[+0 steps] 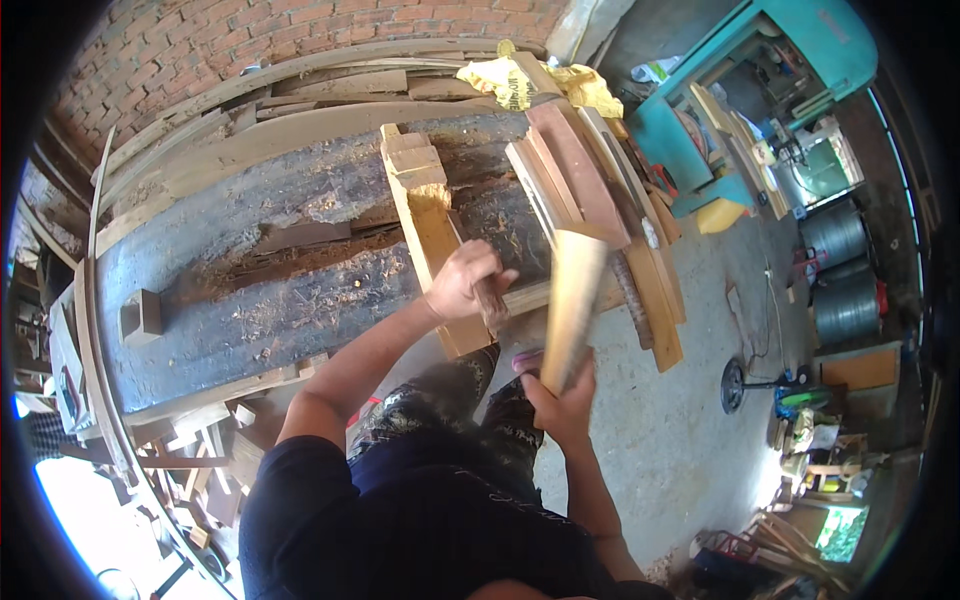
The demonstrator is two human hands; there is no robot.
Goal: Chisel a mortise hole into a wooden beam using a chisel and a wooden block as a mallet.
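Note:
My left hand is closed around a chisel, whose brown wooden handle sticks out below the fist. It rests over a pale timber beam that lies across the bench and overhangs its near edge. The beam has a hollowed section with a rough, splintered end just beyond the hand. The chisel's tip is hard to make out. To the right, my right hand grips a thick, pale wooden mallet, raised and blurred by motion, apart from the chisel.
The dark, worn workbench carries shavings and a small wooden block at its left. Several planks lie right of the beam. A yellow sack sits behind. A teal machine stands far right; offcuts pile below the bench.

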